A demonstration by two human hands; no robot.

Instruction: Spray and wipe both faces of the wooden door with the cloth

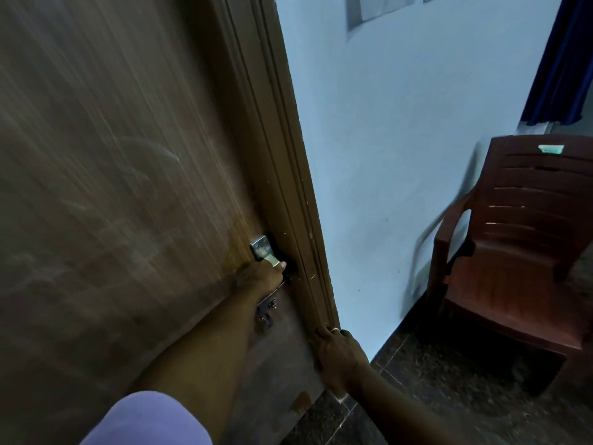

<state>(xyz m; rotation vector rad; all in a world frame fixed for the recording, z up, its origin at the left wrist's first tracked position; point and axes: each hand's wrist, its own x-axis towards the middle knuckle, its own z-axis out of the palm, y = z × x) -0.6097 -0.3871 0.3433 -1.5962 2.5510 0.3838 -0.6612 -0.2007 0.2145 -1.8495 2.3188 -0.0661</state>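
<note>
Door point(112, 187): brown wood face fills the left of the view, blurred, with pale streaks and smears across it.
Sleeve point(147, 419): lilac, at the bottom edge, on the left arm.
Left hand point(261, 276): reaches up to the door's right edge, fingers closed around the metal handle point(264, 250).
Lock point(266, 311): metal fitting on the door just below the left hand, partly hidden by the forearm.
Frame point(288, 155): brown moulded strip running along the door's right edge.
Right hand point(337, 354): lower down, curled against the frame's edge; a ring shows on one finger; I cannot tell whether it grips anything.
Wall point(401, 155): pale blue, right of the frame.
Chair point(519, 236): brown plastic, far right, on the dark floor point(417, 396).
Curtain point(564, 59): dark blue, top right corner.
</note>
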